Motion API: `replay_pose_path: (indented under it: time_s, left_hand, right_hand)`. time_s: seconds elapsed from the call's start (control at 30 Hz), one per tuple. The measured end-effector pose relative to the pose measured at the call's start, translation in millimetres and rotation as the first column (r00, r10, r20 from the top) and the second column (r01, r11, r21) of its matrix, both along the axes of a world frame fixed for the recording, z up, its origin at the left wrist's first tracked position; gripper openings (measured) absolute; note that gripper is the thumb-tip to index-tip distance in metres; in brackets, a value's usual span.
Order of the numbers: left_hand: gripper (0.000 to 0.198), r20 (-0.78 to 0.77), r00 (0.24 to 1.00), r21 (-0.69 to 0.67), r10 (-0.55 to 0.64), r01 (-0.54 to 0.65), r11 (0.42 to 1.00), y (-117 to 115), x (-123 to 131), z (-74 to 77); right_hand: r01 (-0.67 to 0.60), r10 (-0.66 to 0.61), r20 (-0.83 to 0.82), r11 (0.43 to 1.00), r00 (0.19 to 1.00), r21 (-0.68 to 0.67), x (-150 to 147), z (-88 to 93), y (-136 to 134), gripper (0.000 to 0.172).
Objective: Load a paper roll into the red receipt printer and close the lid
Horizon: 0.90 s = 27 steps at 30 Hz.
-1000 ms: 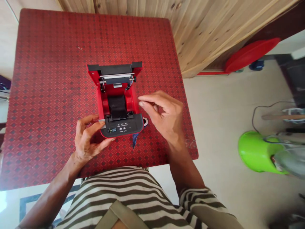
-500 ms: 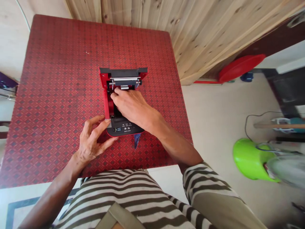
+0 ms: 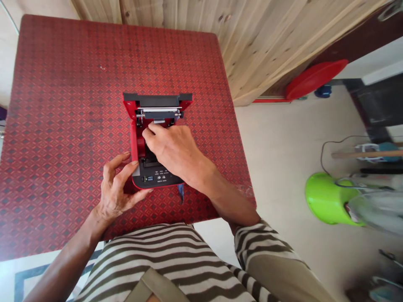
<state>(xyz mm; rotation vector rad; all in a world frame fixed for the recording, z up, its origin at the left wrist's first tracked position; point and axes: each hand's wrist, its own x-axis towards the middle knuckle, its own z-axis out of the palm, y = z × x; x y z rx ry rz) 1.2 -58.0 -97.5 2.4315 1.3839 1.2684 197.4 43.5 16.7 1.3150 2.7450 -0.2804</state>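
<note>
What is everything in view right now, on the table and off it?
Small printer: one, red and black, lid open, mid-table.
Tablecloth: one, red patterned, covering the table.
Blue scrap: one, poking out under the printer's front right.
Wooden wall: one, pale, behind the table.
Basin: one, red, leaning at the wall.
Tub: one, green, on the floor at right.
Left hand: on the printer's front-left corner.
Right hand: inside the printer's open bay; grasp hidden.

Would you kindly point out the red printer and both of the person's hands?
red printer (image 3: pixel 157 100), head view, on its raised lid.
left hand (image 3: pixel 116 191), head view, back of hand.
right hand (image 3: pixel 173 147), head view, back of hand.
</note>
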Motion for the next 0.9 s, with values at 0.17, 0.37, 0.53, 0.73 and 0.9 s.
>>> replay_pose_path:
  time_s: [0.17,0.37,0.53,0.73,0.9]
  left_hand:
    - [0.093,-0.017,1.000,-0.011,-0.002,0.002,1.000,5,5,1.9]
    - [0.092,-0.028,1.000,-0.031,-0.002,0.001,1.000,4,4,2.8]
    - [0.092,-0.039,0.999,-0.026,0.003,-0.004,1.000,4,2,1.6]
    - [0.099,-0.049,0.999,-0.006,-0.017,0.017,1.000,7,0,0.0]
    - [0.100,-0.084,0.996,-0.030,-0.004,0.001,1.000,7,-3,-0.1]
  right_hand:
    - [-0.007,0.008,-0.035,0.999,0.999,0.031,-3,4.7,-8,0.038]
    - [0.056,-0.023,-0.429,0.996,0.903,0.064,39,20.4,-24,0.022]
    - [0.290,-0.280,-0.845,0.944,0.455,-0.157,100,-14.6,-14,0.028]
    - [0.336,-0.520,-0.818,0.837,0.245,-0.431,114,-96.8,2,0.030]
    - [0.285,-0.605,-0.736,0.795,0.304,-0.535,104,-109.6,-2,0.026]
